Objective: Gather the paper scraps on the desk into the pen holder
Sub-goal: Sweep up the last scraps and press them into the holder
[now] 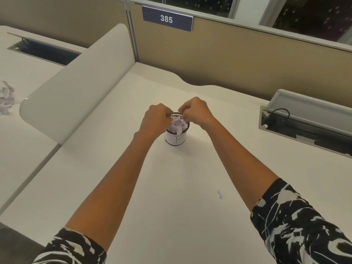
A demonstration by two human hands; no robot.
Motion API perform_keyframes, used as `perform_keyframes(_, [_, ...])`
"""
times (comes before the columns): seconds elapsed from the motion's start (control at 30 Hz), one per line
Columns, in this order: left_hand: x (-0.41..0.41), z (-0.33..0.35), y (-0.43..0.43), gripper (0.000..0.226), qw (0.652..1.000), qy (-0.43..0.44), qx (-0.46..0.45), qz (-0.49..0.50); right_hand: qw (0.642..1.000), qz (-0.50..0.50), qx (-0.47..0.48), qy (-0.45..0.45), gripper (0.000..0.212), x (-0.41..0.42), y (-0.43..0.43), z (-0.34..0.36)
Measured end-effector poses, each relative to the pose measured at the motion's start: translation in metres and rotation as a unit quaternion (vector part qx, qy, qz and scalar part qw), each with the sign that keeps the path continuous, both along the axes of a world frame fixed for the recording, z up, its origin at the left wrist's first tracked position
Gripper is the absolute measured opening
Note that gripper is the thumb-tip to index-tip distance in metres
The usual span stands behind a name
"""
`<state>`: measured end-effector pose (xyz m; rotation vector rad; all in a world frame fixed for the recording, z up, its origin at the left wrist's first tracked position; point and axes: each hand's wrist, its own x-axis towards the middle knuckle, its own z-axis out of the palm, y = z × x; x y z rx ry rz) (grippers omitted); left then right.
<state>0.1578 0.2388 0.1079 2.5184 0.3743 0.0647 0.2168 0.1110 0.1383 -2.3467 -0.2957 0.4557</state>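
1. Near the middle of the white desk [171,187] stands the pen holder [176,137], a small dark cylinder wrapped in a white label with a hand-drawn "B" facing the camera.
2. Crumpled paper scraps [178,125] fill the holder and rise above its rim; one strip hangs over the near edge onto the label.
3. At the holder's left, the left hand [155,121] has its fingers curled in tightly over the rim, and they seem to pinch a thin strip of paper [176,115] that spans the top.
4. On the right, the right hand [197,113] is likewise bunched, fingertips pressed together at the other end of that strip; the exact grip is hard to read at this size.
5. Both hands sit just over the holder's mouth, almost touching each other.
6. One small scrap [220,194] lies on the desk to the near right, well apart from the holder.
7. On the neighbouring desk at far left, beyond a curved divider [76,88], lies a wad of crumpled paper [6,98].
8. Along the far partition hangs a blue sign [167,19] reading 385.
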Motion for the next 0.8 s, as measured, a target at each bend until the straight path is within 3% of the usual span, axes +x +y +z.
perform_keyframes(0.23, [0.005, -0.005, -0.006, 0.028, 0.989, 0.018, 0.139, -0.054, 0.976, 0.102, -0.188, -0.050, 0.030, -0.015, 0.006, -0.012])
perform_keyframes(0.4, [0.005, -0.014, -0.008, 0.026, 0.982, 0.033, 0.183, -0.028, 0.976, 0.077, -0.180, -0.099, 0.015, -0.023, 0.014, -0.028])
perform_keyframes(0.6, [0.005, -0.020, -0.008, 0.020, 0.973, 0.014, 0.231, 0.000, 0.971, 0.085, -0.183, -0.129, 0.042, -0.019, 0.024, -0.028])
perform_keyframes(0.8, [0.007, -0.027, -0.009, 0.023, 0.973, 0.038, 0.227, 0.020, 0.970, 0.087, -0.189, -0.128, 0.039, -0.015, 0.030, -0.034])
